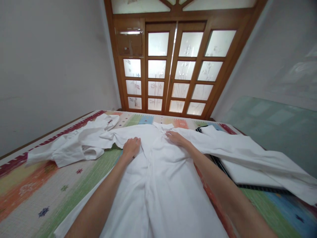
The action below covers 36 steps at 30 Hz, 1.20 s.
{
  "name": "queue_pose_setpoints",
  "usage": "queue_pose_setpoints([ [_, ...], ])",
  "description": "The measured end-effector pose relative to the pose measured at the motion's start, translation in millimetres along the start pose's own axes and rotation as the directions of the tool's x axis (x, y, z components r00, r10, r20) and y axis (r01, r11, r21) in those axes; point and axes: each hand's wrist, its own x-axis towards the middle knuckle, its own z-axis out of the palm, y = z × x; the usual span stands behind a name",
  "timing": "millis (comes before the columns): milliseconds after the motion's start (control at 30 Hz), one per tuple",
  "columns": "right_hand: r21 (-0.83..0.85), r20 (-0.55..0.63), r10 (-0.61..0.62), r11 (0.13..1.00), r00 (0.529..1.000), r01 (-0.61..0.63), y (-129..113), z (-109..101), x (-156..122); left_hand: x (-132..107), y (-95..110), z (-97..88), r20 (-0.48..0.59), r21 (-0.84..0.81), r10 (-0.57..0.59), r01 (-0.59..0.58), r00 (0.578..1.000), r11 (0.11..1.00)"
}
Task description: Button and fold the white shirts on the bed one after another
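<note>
A long-sleeved white shirt (pixel 170 175) lies spread out with its collar (pixel 163 126) at the far end and its front towards me. My left hand (pixel 132 147) is on the left side of the chest, fingers curled down and closed on the cloth. Just below the collar, my right hand (pixel 176 137) pinches the front edge of the shirt, its fingertips partly hidden in the folds. One sleeve reaches far to the right; the other runs left towards a second, crumpled white garment (pixel 74 142). The shirt's hem lies beyond the bottom of the view.
Under the shirt is a bed with a colourful patterned cover (pixel 81 190). A flat white piece with black edging (pixel 250 172) sits beneath the right sleeve. Past the bed stand wooden doors with glass panes (pixel 170 66). A pale green panel (pixel 269 122) is along the right wall.
</note>
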Motion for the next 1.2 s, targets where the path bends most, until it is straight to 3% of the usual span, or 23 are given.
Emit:
queue_pose_setpoints([
  [133,0.111,-0.214,-0.187,0.97,0.959,0.214,2,-20,-58,17,-16,-8.4,0.087,0.014,-0.016,0.014,0.996,1.0],
  [233,0.135,-0.255,-0.343,0.913,0.904,0.385,0,-24,-126,34,-26,-13.4,0.147,0.04,-0.02,0.014,0.989,0.999],
  [400,0.172,-0.124,-0.425,0.88,0.896,0.442,-2,-8,-240,55,-35,-19.8,0.185,0.063,0.021,-0.034,0.983,0.997],
  [533,0.195,-0.013,-0.474,0.863,0.881,0.467,0,7,-299,63,-39,-22.5,0.201,0.072,0.045,-0.06,0.979,0.996],
  [667,0.23,-0.067,-0.45,0.861,0.891,0.453,1,16,-332,58,-45,-23.9,0.207,0.057,0.095,-0.109,0.974,0.992],
  [767,0.201,-0.107,-0.409,0.884,0.906,0.422,2,20,-347,41,-53,-23.9,0.148,0.027,0.18,-0.186,0.972,0.982],
  [900,0.169,-0.137,-0.379,0.901,0.915,0.399,2,21,-362,9,-66,-26.3,-0.005,0.005,0.243,-0.243,0.97,0.97],
  [1033,0.16,-0.157,-0.38,0.901,0.912,0.403,6,25,-372,-25,-76,-37.6,-0.195,0.045,0.165,-0.159,0.967,0.986],
  [1100,0.134,-0.197,-0.384,0.901,0.902,0.413,8,30,-374,-41,-78,-45.6,-0.147,0.021,0.083,-0.081,0.986,0.996],
  [1200,0.125,-0.229,-0.393,0.895,0.89,0.427,6,35,-374,-62,-79,-55.8,0.038,-0.027,0.02,-0.019,0.999,0.999],
])
